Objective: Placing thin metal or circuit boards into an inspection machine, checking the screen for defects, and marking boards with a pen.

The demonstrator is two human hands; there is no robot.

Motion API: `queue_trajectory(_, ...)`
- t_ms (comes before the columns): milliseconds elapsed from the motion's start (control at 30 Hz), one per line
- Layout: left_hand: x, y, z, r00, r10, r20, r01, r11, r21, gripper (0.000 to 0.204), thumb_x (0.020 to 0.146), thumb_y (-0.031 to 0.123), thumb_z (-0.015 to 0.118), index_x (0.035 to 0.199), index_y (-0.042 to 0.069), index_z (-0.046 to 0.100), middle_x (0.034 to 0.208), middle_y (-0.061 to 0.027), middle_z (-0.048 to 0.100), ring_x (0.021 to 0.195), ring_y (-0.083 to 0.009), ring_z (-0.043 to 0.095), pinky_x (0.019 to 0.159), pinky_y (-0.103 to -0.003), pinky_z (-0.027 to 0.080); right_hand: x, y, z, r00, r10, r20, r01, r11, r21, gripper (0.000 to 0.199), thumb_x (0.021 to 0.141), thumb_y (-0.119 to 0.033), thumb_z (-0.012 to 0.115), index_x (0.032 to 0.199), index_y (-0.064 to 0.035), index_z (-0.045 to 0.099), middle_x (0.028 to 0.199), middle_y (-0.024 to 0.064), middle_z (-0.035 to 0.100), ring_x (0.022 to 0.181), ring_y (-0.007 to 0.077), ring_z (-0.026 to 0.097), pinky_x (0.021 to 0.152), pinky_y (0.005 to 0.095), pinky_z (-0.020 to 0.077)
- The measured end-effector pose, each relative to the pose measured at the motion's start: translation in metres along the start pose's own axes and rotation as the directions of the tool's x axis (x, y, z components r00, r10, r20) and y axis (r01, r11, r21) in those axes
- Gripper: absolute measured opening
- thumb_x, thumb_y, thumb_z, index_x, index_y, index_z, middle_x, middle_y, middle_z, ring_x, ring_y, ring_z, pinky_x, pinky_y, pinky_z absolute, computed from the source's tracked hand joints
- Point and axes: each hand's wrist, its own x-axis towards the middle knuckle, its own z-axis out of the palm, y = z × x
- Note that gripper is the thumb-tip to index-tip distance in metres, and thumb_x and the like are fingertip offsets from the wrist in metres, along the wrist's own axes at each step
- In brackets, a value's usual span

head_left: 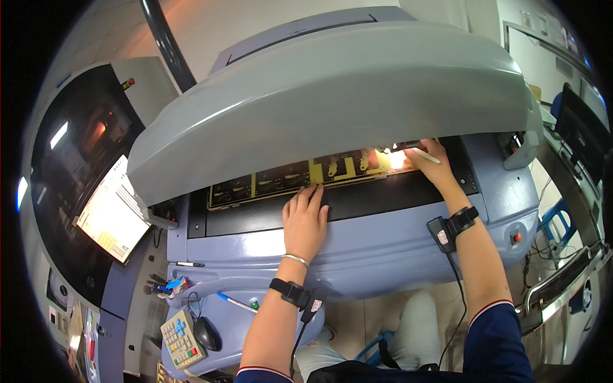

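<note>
A long flat panel (316,171), yellow and dark with cut-out shapes, lies in the black bed (255,221) of a machine. My left hand (304,225) rests at the panel's near edge, fingers stretched out and holding nothing. At the panel's right end, my right hand (437,171) is closed on a slim white pen-like stick (426,155), its tip pointing left toward a bright light (397,159). Glare washes out the panel around that tip, and the tips of my right fingers are partly hidden.
A grey curved hood (332,89) hangs low over the panel's far side. Lower left are a keypad (182,339), a black mouse (207,333) and a marker (237,302). A lit screen (116,210) stands left; a red button (516,237) sits right. Cables run from both wrist straps.
</note>
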Motion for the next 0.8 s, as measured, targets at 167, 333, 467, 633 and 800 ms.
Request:
queue_trajectory(167, -0.004, -0.006, 0.003, 0.998, -0.003, -0.069, -0.002, 0.998, -0.070, 0.039, 0.083, 0.021, 0.060, 0.120, 0.008, 0.055, 0.120, -0.0076, 0.052, 0.114, -0.0262, 0.047, 0.096, -0.045, 0.034, 0.001, 0.013, 0.004, 0.991, -0.130, 0.022, 0.128, 0.989, 0.079, 0.039, 0.081, -0.019, 0.066, 0.112, 0.0031, 0.055, 0.094, 0.0087, 0.059, 0.077, 0.0129, 0.059, 0.070, 0.0259, 0.0516)
queue_trajectory(333, -0.004, 0.003, -0.005, 0.999, -0.026, -0.039, 0.021, 0.992, -0.127, 0.039, 0.086, 0.018, 0.057, 0.122, 0.006, 0.053, 0.123, -0.0092, 0.051, 0.116, -0.0269, 0.046, 0.100, -0.041, 0.032, 0.002, 0.044, -0.006, 0.995, -0.103, -0.011, 0.100, 0.982, -0.157, 0.036, 0.082, -0.026, 0.064, 0.106, 0.0004, 0.057, 0.098, 0.0118, 0.059, 0.089, 0.0221, 0.056, 0.080, 0.0316, 0.0434)
queue_trajectory(467, -0.009, -0.002, -0.004, 0.995, -0.023, -0.101, 0.011, 0.993, -0.120, 0.039, 0.087, 0.019, 0.054, 0.124, 0.005, 0.051, 0.123, -0.0092, 0.050, 0.119, -0.0254, 0.043, 0.101, -0.039, 0.031, 0.005, 0.039, -0.006, 0.997, -0.081, 0.010, 0.081, 0.993, -0.088, 0.035, 0.083, -0.024, 0.065, 0.102, 0.0023, 0.055, 0.088, 0.0062, 0.055, 0.081, 0.0141, 0.050, 0.073, 0.0279, 0.0416)
queue_trajectory(633, -0.010, -0.001, -0.004, 0.996, -0.011, -0.088, 0.000, 0.992, -0.126, 0.039, 0.089, 0.020, 0.053, 0.124, 0.005, 0.050, 0.124, -0.0089, 0.050, 0.120, -0.0241, 0.042, 0.101, -0.038, 0.031, 0.009, 0.050, -0.005, 0.995, -0.097, -0.003, 0.097, 0.994, -0.058, 0.028, 0.086, -0.022, 0.061, 0.099, 0.0020, 0.053, 0.075, 0.0000, 0.052, 0.066, 0.0072, 0.046, 0.057, 0.0239, 0.0392)
queue_trajectory(800, -0.008, -0.001, -0.001, 0.998, -0.018, -0.059, 0.011, 0.993, -0.116, 0.039, 0.089, 0.021, 0.052, 0.125, 0.005, 0.049, 0.126, -0.0079, 0.047, 0.121, -0.0234, 0.042, 0.103, -0.038, 0.031, 0.011, 0.048, -0.008, 0.998, -0.026, 0.061, 0.027, 1.000, -0.012, 0.032, 0.086, -0.022, 0.062, 0.106, 0.0012, 0.052, 0.083, 0.0049, 0.055, 0.071, 0.0102, 0.048, 0.063, 0.0249, 0.0409)
